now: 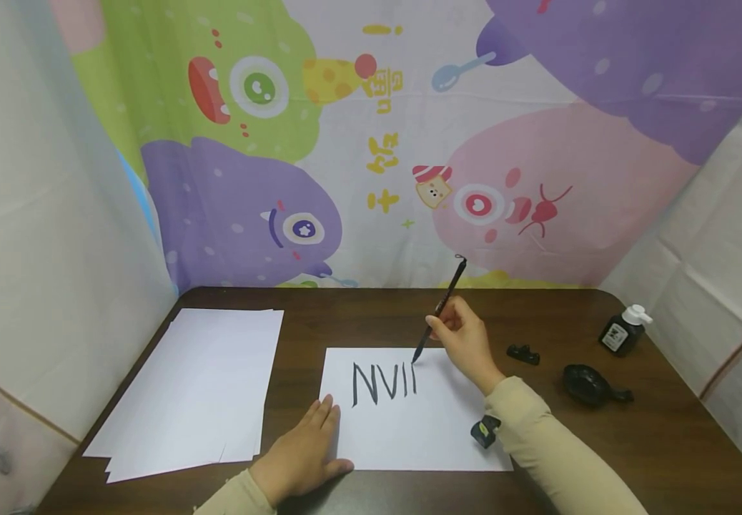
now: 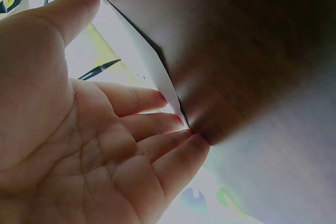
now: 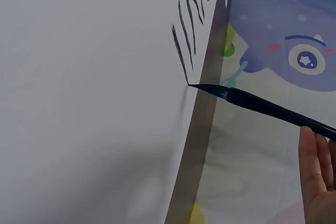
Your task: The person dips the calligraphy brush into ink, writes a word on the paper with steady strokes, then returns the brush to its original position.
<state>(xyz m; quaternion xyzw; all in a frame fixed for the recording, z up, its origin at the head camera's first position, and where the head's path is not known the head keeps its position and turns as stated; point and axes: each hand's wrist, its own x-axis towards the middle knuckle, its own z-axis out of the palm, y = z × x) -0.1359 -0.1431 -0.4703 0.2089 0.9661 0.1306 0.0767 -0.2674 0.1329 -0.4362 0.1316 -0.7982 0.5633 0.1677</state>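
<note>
My right hand [image 1: 467,340] pinches a black writing brush [image 1: 446,297] by its shaft, tilted with the loop end up. In the right wrist view the brush [image 3: 262,106] has its pointed tip at the top of the last dark stroke [image 3: 180,53]. Dark strokes reading like "NVII" stand in a row on the upper part of a white paper sheet [image 1: 435,436]. Fingers stretched out, my left hand [image 1: 303,450] rests at the sheet's left edge. In the left wrist view its fingertips [image 2: 170,121] and thumb lie along the paper's edge.
A stack of white sheets [image 1: 184,386] lies at the table's left. Right of the paper are a small black brush rest [image 1: 523,353], a black dish with a handle [image 1: 586,385] and a black pump bottle [image 1: 617,335] with white top. A cartoon-printed curtain [image 1: 358,250] hangs behind.
</note>
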